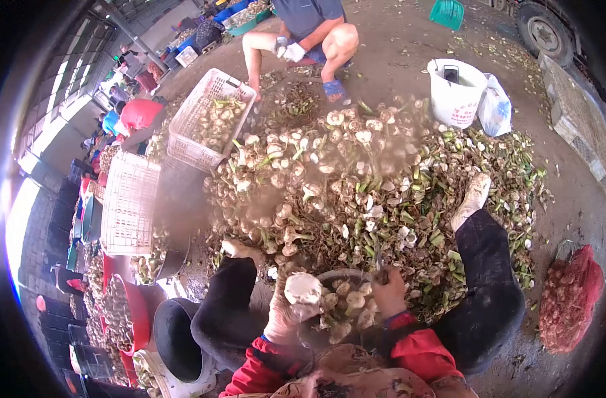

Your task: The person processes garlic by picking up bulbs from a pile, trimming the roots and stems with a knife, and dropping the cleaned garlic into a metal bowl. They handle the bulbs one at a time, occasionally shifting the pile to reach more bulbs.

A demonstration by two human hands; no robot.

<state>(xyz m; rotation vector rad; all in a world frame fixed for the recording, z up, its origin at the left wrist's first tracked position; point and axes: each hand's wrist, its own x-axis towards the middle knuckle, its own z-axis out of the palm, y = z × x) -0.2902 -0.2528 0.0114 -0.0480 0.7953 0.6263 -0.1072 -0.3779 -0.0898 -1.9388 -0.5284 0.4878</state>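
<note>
My left hand [284, 317] is closed around a large pale garlic bulb [303, 289], held at the left rim of a round basin between my legs. My right hand [390, 296] grips a small knife [380, 273] at the basin's right side; its thin blade points away from me and is partly blurred. Trimmed garlic bulbs [350, 302] lie in the basin [342, 272], below and between my hands. Beyond it spreads a heap of garlic [296, 172] with stalks and peelings. My forearms hide part of the basin.
Another person [309, 33] squats across the heap. A white crate [206, 119] with garlic and another crate [130, 202] stand left, near a black bucket [178, 339]. A white bucket [454, 96] and plastic bag [495, 106] stand back right; a red mesh sack [571, 300] lies right.
</note>
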